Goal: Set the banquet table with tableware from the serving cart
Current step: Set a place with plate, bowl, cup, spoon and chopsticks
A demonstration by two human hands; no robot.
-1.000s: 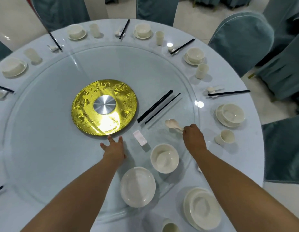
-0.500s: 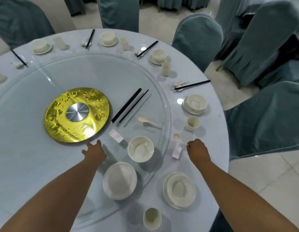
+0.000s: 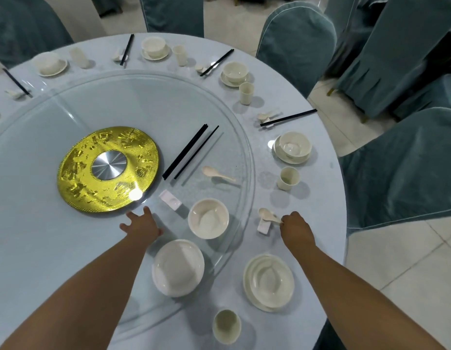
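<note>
Cream porcelain all round this pale blue banquet table (image 3: pixel 318 223), and at lower right of the frame the right hand (image 3: pixel 295 227) has its fingers curled, pinching the handle of a small spoon (image 3: pixel 268 214) whose bowl lies over a white rest (image 3: pixel 264 227), just outside the glass turntable (image 3: pixel 67 236). Left hand (image 3: pixel 141 224), lower centre, lies flat on the glass with fingers spread and relaxed, fingertips just short of the gold centre disc (image 3: pixel 108 169). Between the two hands sit a bowl (image 3: pixel 208 218) and, nearer the camera, a plate (image 3: pixel 177 267), both on the glass. Above them: a second rest (image 3: pixel 170 199), a loose spoon (image 3: pixel 217 173) and black chopsticks (image 3: pixel 190 151). Off the glass at bottom right, a bowl on a plate (image 3: pixel 268 281) and a cup (image 3: pixel 226 325).
</note>
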